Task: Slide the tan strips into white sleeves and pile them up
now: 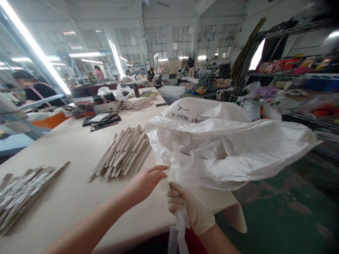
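Note:
My right hand (186,206), in a pale glove, is closed around several thin white strips (182,218), whose ends hang down over the table's front edge. Close beside it, my bare left hand (148,181) has its fingers bent together at the short upper end of a white strip (164,185); the thumb's contact is partly hidden. Just beyond both hands lies a large white woven sack (254,165), its mouth gaping toward me, with handwriting on the far side. More translucent white strips (182,158) spill from its mouth toward my hands.
A pile of beige strips (124,151) lies left of the sack, and another bundle (26,194) sits at the table's left. Black flat pieces (102,121) lie farther back on the pale table (79,197). Wire shelving (317,151) stands right; several people work in the background.

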The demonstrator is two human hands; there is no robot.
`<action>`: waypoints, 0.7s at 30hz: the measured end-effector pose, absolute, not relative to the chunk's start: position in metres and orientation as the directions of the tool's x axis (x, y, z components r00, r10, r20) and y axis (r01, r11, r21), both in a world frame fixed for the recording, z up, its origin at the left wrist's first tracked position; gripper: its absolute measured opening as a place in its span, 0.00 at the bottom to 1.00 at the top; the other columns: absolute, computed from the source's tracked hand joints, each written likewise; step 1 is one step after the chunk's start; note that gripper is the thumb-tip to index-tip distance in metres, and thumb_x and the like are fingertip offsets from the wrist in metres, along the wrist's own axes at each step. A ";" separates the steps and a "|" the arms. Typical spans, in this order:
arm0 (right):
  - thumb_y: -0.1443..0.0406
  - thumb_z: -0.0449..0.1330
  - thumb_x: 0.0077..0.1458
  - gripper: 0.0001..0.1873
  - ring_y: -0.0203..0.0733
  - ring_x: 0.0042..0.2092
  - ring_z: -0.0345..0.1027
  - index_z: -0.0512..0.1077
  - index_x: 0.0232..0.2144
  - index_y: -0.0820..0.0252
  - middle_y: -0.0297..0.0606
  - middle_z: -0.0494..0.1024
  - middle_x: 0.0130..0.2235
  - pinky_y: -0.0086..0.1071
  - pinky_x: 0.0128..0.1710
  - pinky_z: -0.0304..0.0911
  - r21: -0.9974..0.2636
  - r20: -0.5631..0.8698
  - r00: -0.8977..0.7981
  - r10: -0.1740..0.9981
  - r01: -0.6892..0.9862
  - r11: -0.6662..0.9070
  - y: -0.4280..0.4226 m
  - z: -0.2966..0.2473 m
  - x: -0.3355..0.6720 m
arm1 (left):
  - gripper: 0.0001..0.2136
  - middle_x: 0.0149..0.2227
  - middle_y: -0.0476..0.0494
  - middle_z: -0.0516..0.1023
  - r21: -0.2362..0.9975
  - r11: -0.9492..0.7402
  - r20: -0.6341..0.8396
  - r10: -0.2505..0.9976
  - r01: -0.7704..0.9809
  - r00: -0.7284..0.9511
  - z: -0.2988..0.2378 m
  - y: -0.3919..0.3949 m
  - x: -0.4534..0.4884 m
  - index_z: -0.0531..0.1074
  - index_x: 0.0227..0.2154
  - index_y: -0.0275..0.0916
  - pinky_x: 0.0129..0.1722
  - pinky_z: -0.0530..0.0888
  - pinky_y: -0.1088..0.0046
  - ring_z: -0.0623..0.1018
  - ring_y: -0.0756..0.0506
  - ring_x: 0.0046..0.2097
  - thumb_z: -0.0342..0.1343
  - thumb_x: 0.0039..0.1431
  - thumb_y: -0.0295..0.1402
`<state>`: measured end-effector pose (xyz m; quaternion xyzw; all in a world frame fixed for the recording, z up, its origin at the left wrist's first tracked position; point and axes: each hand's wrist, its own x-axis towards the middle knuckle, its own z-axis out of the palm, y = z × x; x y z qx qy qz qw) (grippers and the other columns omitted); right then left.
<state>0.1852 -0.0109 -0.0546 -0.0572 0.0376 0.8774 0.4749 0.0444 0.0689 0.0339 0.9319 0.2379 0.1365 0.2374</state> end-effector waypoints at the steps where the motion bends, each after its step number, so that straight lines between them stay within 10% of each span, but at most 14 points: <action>1: 0.63 0.64 0.45 0.13 0.20 0.15 0.41 0.67 0.21 0.68 0.24 0.60 0.16 0.17 0.14 0.43 0.020 -0.171 -0.527 0.833 -0.847 -0.531 -0.009 -0.055 0.184 | 0.14 0.51 0.43 0.71 0.477 -0.789 0.128 0.498 0.387 0.858 0.032 0.069 0.042 0.73 0.37 0.39 0.49 0.68 0.71 0.72 0.47 0.49 0.43 0.57 0.25; 8: 0.67 0.66 0.41 0.11 0.20 0.15 0.39 0.70 0.27 0.67 0.26 0.64 0.19 0.18 0.13 0.38 -0.334 -0.370 -0.368 0.853 -0.804 -0.491 -0.008 -0.047 0.172 | 0.15 0.50 0.47 0.73 0.522 -0.767 0.061 0.470 0.373 0.881 0.009 0.079 0.040 0.73 0.38 0.41 0.49 0.68 0.74 0.72 0.49 0.50 0.42 0.57 0.22; 14: 0.66 0.69 0.37 0.15 0.20 0.16 0.35 0.64 0.16 0.66 0.23 0.58 0.16 0.19 0.13 0.37 -0.322 -0.345 -0.270 0.899 -0.866 -0.384 -0.004 -0.039 0.174 | 0.12 0.50 0.37 0.70 0.310 -0.556 0.030 0.817 0.771 0.577 -0.024 0.152 0.043 0.69 0.44 0.35 0.49 0.67 0.66 0.72 0.44 0.49 0.45 0.59 0.27; 21: 0.62 0.68 0.39 0.14 0.21 0.16 0.36 0.67 0.20 0.65 0.24 0.61 0.18 0.20 0.13 0.38 -0.424 -0.324 -0.095 0.941 -0.875 -0.235 0.005 -0.046 0.182 | 0.14 0.46 0.42 0.70 0.281 -0.297 -0.033 0.947 0.913 0.319 -0.061 0.185 0.043 0.66 0.45 0.36 0.41 0.72 0.60 0.73 0.45 0.43 0.51 0.58 0.35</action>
